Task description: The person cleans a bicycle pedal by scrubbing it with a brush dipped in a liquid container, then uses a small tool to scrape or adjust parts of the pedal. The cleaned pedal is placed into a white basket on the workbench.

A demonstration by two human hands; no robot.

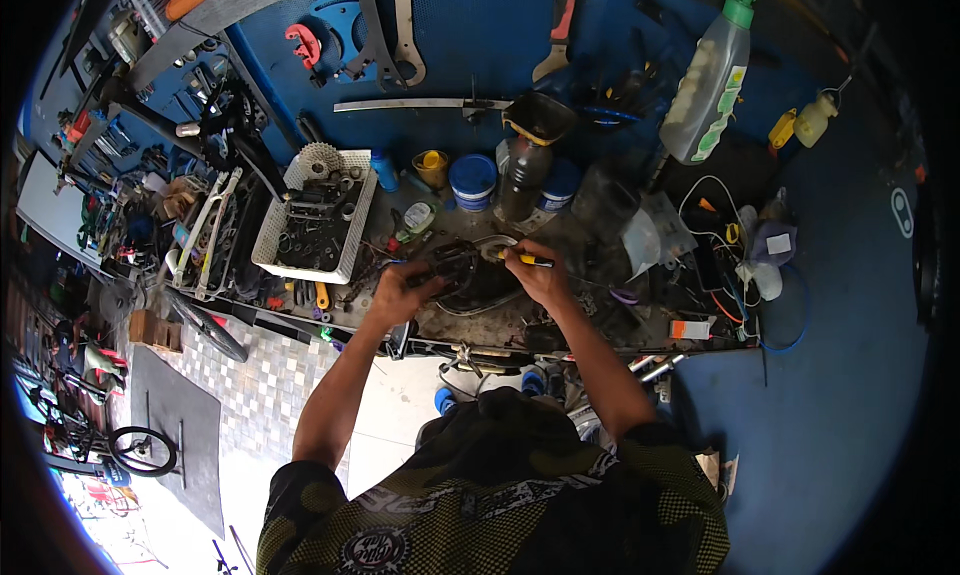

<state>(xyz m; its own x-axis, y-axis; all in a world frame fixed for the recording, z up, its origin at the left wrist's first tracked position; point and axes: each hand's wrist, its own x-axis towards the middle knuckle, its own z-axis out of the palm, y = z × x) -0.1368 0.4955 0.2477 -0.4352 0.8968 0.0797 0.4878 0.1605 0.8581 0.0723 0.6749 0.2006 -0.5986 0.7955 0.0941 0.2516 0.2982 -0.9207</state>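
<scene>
My left hand point(402, 291) is closed on a dark bicycle part point(456, 263), whose exact kind I cannot make out. Its fingers wrap the near left side of the part. Just to the right, my right hand point(541, 273) grips a slim tool with a yellow and black handle point(532, 260). The handle points right, and the tool's working end is too small to tell, close to the dark part. Beneath both hands lies a round, dark, shallow pan point(482, 305) with a pale rim, partly hidden by the part.
On the cluttered workbench point(440, 327), a white basket point(346, 266) of metal parts stands left. Blue tubs point(473, 183) and a dark bottle with a funnel point(525, 175) line the back. A spray bottle point(706, 85) hangs at upper right. A white-orange box point(691, 329) lies right.
</scene>
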